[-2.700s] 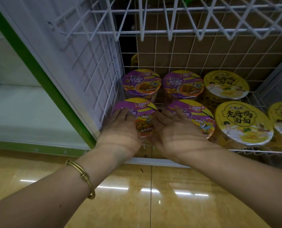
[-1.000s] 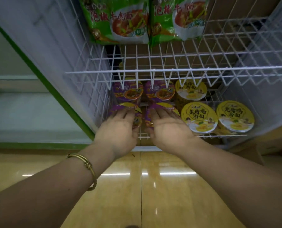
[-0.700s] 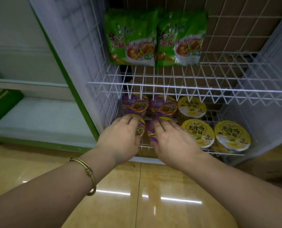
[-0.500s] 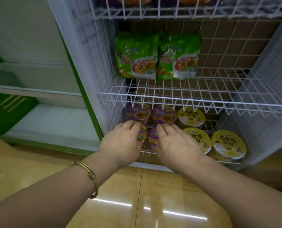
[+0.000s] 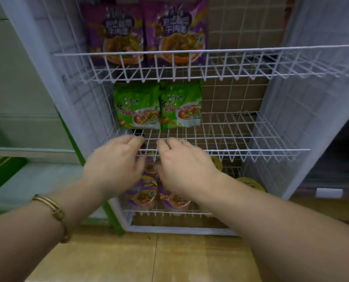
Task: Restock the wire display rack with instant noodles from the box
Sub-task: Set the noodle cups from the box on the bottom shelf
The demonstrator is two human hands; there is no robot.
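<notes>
Wire display rack [image 5: 230, 51]: white, three shelves in view, standing on tan floor tiles [image 5: 149, 259].

Top shelf: two purple noodle packets [image 5: 116, 31], upright, side by side at the left end.

Middle shelf: two green noodle packets [image 5: 138, 106], upright, side by side at the left, set back from the front rail.

Bottom shelf: purple noodle cups [image 5: 143, 194] at the left, lids up, partly hidden behind both hands. Yellow noodle cups [image 5: 251, 184] to their right, only slivers showing.

Left hand [image 5: 116, 161]: raised in front of the middle shelf's front rail, back toward the camera, fingers loosely curled downward, motion-blurred. Grips nothing, as far as the blur allows. Gold bracelet [image 5: 55, 212] on the wrist.

Right hand [image 5: 186, 163]: just beside the left one, at the same height, fingers likewise loosely curled, fingertips near the rail, empty.

Small gap between the two hands, purple cups visible through it, lower down.

Brown cardboard [image 5: 238, 94] behind the rack's back grid.

Green-edged shelving [image 5: 37, 180] to the left of the rack.
</notes>
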